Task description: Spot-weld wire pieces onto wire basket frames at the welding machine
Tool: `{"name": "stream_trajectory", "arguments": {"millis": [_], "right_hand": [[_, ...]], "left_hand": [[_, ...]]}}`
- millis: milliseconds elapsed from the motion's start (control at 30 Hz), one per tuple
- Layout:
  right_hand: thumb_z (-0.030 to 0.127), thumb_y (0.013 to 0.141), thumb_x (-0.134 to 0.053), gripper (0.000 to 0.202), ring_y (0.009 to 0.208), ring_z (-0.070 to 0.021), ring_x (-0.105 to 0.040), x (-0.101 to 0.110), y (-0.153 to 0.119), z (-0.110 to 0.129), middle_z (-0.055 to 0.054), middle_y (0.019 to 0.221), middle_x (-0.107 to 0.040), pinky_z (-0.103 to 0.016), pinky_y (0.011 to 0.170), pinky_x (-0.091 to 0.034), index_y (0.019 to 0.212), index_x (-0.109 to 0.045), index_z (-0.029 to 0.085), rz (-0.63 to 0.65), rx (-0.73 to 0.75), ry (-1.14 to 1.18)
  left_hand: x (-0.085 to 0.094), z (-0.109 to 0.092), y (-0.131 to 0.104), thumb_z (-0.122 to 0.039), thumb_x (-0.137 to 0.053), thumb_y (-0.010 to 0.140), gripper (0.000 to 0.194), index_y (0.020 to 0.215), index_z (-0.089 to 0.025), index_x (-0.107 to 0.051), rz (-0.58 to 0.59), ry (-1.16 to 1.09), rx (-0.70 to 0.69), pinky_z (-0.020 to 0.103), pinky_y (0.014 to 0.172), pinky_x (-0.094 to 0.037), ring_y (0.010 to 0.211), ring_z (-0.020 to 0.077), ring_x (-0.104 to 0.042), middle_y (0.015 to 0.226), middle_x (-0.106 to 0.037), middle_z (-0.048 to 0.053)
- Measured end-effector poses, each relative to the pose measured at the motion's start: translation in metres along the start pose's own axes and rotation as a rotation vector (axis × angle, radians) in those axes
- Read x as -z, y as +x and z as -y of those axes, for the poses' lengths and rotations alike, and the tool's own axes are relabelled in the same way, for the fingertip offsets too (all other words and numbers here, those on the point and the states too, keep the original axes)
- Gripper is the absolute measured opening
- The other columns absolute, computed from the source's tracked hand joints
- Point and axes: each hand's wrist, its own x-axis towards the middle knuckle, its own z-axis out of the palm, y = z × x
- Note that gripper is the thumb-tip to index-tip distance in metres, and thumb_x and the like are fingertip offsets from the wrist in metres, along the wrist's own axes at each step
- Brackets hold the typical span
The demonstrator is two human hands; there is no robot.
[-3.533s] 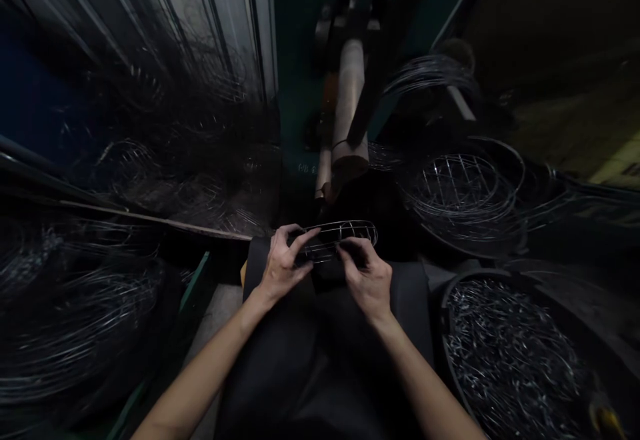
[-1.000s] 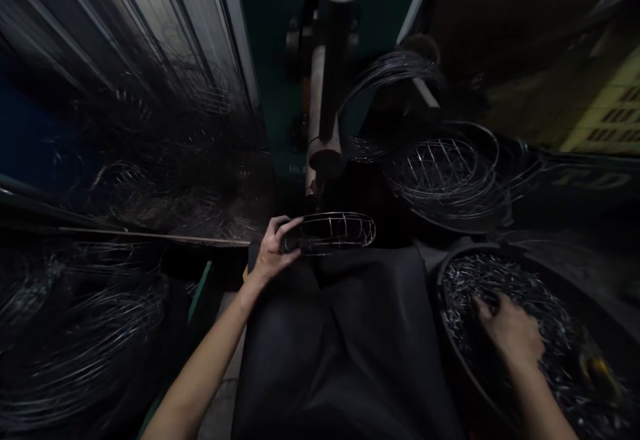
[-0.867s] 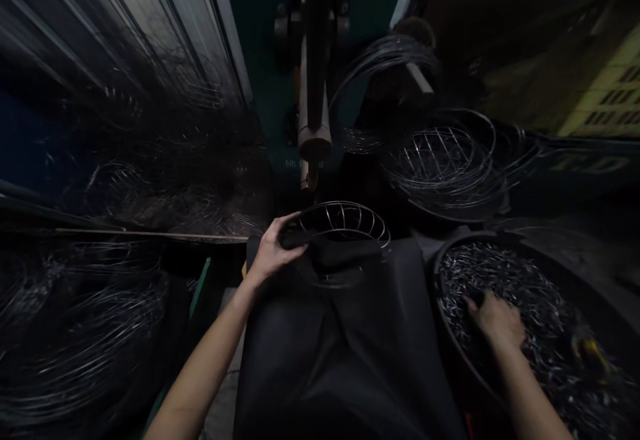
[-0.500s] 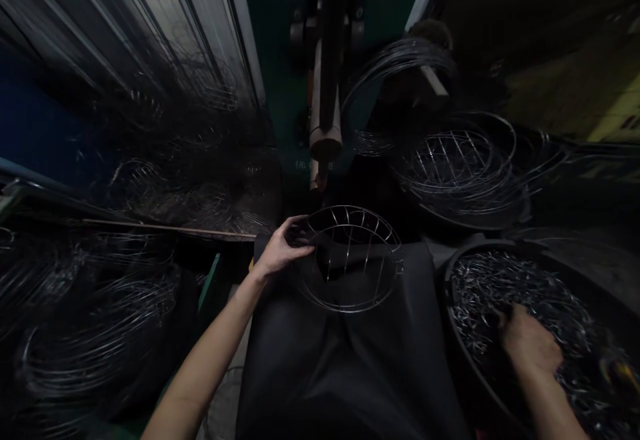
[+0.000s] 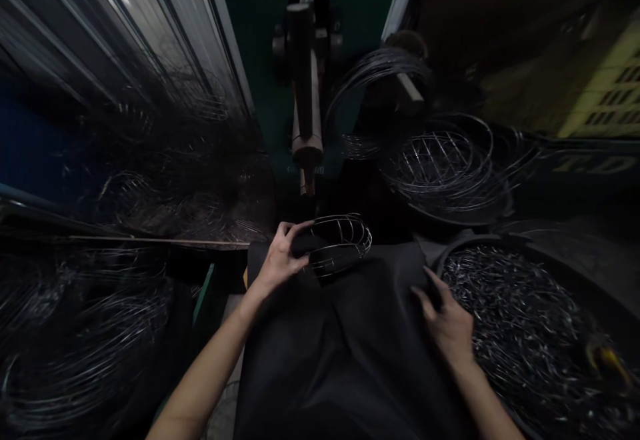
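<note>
My left hand is closed on the left side of a round wire basket, thumb below and fingers above. The basket is held tilted over the black cloth or apron across my lap, and part of its rim is lost in the dark. My right hand is blurred above the right edge of the cloth, thumb and forefinger bent toward each other. Whatever small thing they may hold cannot be made out. Beside it stands a round black tub full of short bent wire pieces.
Ahead stands a green machine with a rod-like metal arm. Wire rings and grids are heaped in a dark basin at the back right. More wire frames lie at the left. A yellow crate is at the far right.
My right hand has come out of the tub of wire pieces and moved left toward the lap. The basket in my left hand has tilted. The view has shifted slightly right.
</note>
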Motion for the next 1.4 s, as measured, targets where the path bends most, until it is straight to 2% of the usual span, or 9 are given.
{"name": "stream_trajectory", "arguments": {"millis": [100,200,333,433,600,700,867,1100,1400], "right_hand": [[0.067,0.076,-0.049,0.057,0.082,-0.0272,-0.066,-0.014,-0.008,0.022,-0.01,0.099,-0.07,-0.039,0.073,-0.051,0.108,-0.067,0.024,0.071,-0.096,0.157],[0.07,0.073,-0.05,0.057,0.086,-0.0267,-0.066,-0.009,-0.008,0.025,-0.009,0.095,-0.071,-0.039,0.082,-0.051,0.093,-0.07,0.02,0.119,-0.213,0.284],[0.065,0.072,-0.057,0.054,0.075,-0.022,-0.065,0.002,0.009,0.047,-0.008,0.088,-0.071,-0.034,0.068,-0.053,0.098,-0.069,0.019,0.182,-0.259,0.509],[0.056,0.073,-0.062,0.048,0.067,-0.0177,-0.063,-0.001,0.032,0.088,-0.005,0.084,-0.07,-0.03,0.06,-0.052,0.105,-0.067,0.021,0.259,-0.167,0.656],[0.043,0.076,-0.065,0.03,0.076,-0.017,-0.065,-0.009,0.074,0.163,-0.002,0.087,-0.071,-0.028,0.069,-0.053,0.099,-0.068,0.023,0.449,0.095,0.66],[0.036,0.082,-0.06,0.018,0.08,-0.0164,-0.067,-0.004,0.088,0.188,-0.002,0.089,-0.072,-0.026,0.074,-0.052,0.089,-0.07,0.022,0.423,0.265,0.581],[0.031,0.09,-0.049,0.023,0.075,-0.0158,-0.067,0.007,0.094,0.188,-0.005,0.088,-0.072,-0.025,0.068,-0.053,0.095,-0.069,0.02,0.363,0.656,0.347],[0.025,0.091,-0.048,0.022,0.088,-0.0156,-0.067,0.0,0.107,0.18,-0.003,0.1,-0.07,-0.028,0.079,-0.053,0.107,-0.062,0.022,0.436,0.784,0.387],[0.037,0.088,-0.056,0.027,0.07,-0.0107,-0.066,0.011,0.107,0.181,0.0,0.093,-0.073,-0.024,0.058,-0.04,0.106,-0.065,0.02,0.146,1.083,-0.031]], "left_hand": [[-0.001,-0.001,-0.002,-0.01,-0.063,0.066,0.067,0.129,-0.028,-0.047,-0.008,0.052,-0.028,0.033,0.091,-0.047,0.099,0.0185,-0.054,0.109,-0.046,0.003],[-0.002,0.0,-0.002,-0.011,-0.063,0.067,0.067,0.129,-0.028,-0.047,-0.018,0.067,-0.048,0.034,0.092,-0.047,0.101,0.019,-0.053,0.109,-0.046,0.003],[-0.004,0.002,0.001,-0.013,-0.064,0.067,0.066,0.13,-0.028,-0.047,0.004,0.103,-0.086,0.036,0.093,-0.046,0.104,0.0207,-0.051,0.111,-0.044,0.003],[-0.004,-0.002,0.004,-0.013,-0.063,0.068,0.065,0.13,-0.026,-0.047,0.027,0.142,-0.112,0.04,0.096,-0.044,0.106,0.0226,-0.05,0.112,-0.043,0.005],[0.0,-0.015,0.004,-0.012,-0.059,0.07,0.063,0.13,-0.028,-0.048,0.071,0.193,-0.12,0.046,0.098,-0.041,0.108,0.0245,-0.049,0.11,-0.043,0.005],[0.001,-0.019,0.001,-0.01,-0.058,0.069,0.067,0.132,-0.029,-0.046,0.079,0.204,-0.119,0.045,0.097,-0.042,0.109,0.0247,-0.048,0.112,-0.042,0.005],[-0.001,-0.014,0.0,-0.012,-0.06,0.069,0.07,0.134,-0.032,-0.042,0.077,0.193,-0.121,0.044,0.096,-0.042,0.109,0.025,-0.047,0.113,-0.041,0.005],[-0.003,-0.016,0.003,-0.011,-0.062,0.068,0.07,0.133,-0.03,-0.043,0.069,0.134,-0.107,0.039,0.094,-0.045,0.107,0.0237,-0.048,0.113,-0.041,0.005],[0.002,-0.025,0.006,-0.016,-0.066,0.07,0.063,0.128,-0.028,-0.048,0.089,0.025,-0.062,0.03,0.089,-0.048,0.1,0.0188,-0.053,0.107,-0.045,0.002]]}}
